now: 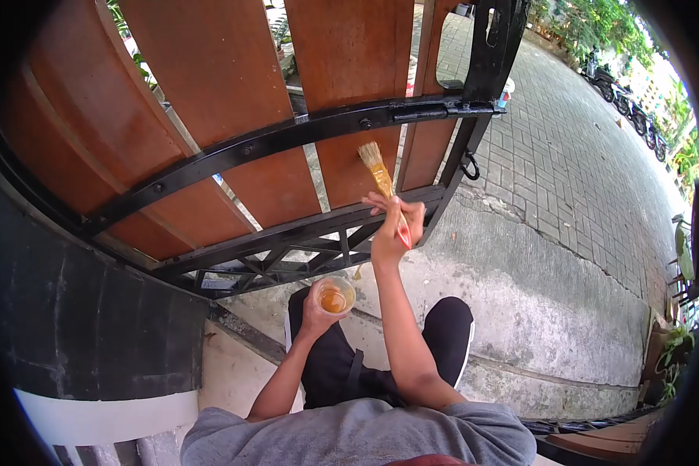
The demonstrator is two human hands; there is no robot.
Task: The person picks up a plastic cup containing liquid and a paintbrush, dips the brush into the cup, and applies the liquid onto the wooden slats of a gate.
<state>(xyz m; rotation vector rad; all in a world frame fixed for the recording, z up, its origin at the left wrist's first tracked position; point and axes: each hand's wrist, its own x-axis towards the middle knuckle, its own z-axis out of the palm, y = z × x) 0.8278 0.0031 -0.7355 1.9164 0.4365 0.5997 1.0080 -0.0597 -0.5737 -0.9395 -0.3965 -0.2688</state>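
Note:
My right hand (pixel 400 225) is closed around the handle of a paintbrush (pixel 376 167), its bristles pointing up in front of a brown gate panel (pixel 342 163). Whether the bristles touch the panel I cannot tell. Lower and to the left, my left hand (pixel 314 312) holds a clear plastic cup (pixel 336 296) with amber liquid in the bottom. The cup is upright above my left knee. Black metal bars (pixel 272 142) with bolts run across the brown panels.
The gate's black lattice (pixel 287 260) spans low ahead of me. Concrete floor (pixel 520 311) lies on the right, with grey paving (pixel 544 155) beyond. Motorcycles (pixel 625 101) stand far right. A dark curved wall (pixel 93 311) is at left.

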